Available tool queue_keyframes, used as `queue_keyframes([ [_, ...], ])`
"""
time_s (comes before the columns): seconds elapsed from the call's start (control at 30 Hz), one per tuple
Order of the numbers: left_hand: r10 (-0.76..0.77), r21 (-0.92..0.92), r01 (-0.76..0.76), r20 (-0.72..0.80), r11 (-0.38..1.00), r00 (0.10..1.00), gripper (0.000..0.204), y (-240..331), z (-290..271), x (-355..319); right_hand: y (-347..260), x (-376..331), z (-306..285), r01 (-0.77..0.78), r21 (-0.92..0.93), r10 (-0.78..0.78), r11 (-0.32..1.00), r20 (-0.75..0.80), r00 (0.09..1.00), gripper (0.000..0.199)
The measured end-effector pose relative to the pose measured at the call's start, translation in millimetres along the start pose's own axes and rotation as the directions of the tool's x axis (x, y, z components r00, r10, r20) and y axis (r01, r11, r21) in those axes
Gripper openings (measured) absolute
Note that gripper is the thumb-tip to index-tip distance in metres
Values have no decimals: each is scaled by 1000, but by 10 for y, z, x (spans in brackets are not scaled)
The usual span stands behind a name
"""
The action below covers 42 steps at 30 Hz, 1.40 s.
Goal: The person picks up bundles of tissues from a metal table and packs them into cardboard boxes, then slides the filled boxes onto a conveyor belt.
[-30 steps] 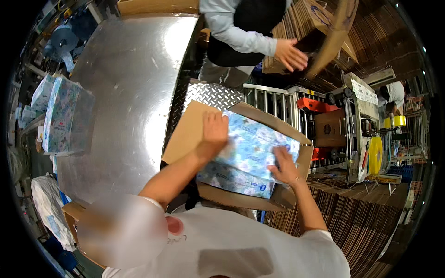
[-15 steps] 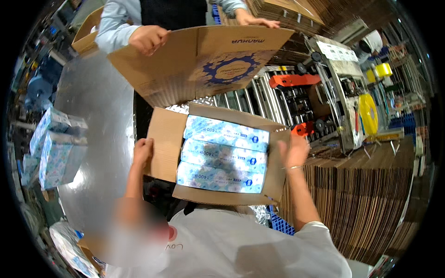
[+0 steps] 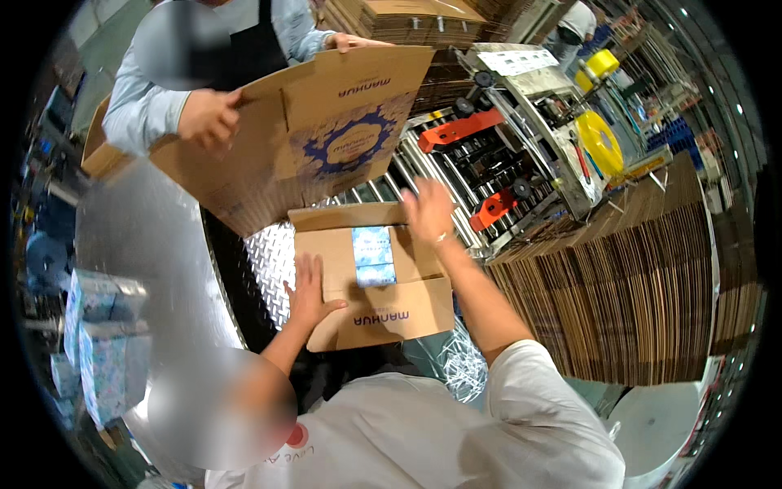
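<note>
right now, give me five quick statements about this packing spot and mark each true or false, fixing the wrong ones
1. The left hand is at the left side of the smaller carton. True.
2. The packs showing inside that carton are plain red. False: the packs are blue and patterned.
3. The flap nearest the person is folded inward. False: the near flap spreads outward, toward the person.
4. A stack of flattened cardboard stands to the right. True.
5. The yellow ring is on the metal table at left. False: the yellow ring is by the machine on the right.
</note>
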<state>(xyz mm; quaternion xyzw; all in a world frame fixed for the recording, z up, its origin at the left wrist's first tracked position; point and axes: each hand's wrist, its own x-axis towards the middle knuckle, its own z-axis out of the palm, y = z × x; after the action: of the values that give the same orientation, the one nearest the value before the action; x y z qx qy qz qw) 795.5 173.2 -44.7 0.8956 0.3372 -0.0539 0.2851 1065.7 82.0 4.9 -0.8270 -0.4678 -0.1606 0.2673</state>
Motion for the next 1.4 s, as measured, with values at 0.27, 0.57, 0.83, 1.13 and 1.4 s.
queue_keyframes([
  [0.27,-278,-776,108,-90,622,956,67,-56,269,-54,387,-1380,48,-571,-95,553,816,417,721,52],
  [0.57,-695,-956,35,-187,292,694,63,1028,1041,423,948,339,783,-117,-99,153,988,574,804,65],
  [0.83,-461,-824,-68,-381,563,802,59,1673,1324,2203,2293,804,966,-25,-131,78,991,416,906,65],
  [1.13,-143,-940,73,26,334,989,58,1950,1424,2720,1790,-84,701,-18,268,-49,963,241,969,52],
  [1.4,171,219,-379,623,899,764,27,-941,2516,793,1891,-366,-2273,-73,-209,26,975,-219,975,26],
])
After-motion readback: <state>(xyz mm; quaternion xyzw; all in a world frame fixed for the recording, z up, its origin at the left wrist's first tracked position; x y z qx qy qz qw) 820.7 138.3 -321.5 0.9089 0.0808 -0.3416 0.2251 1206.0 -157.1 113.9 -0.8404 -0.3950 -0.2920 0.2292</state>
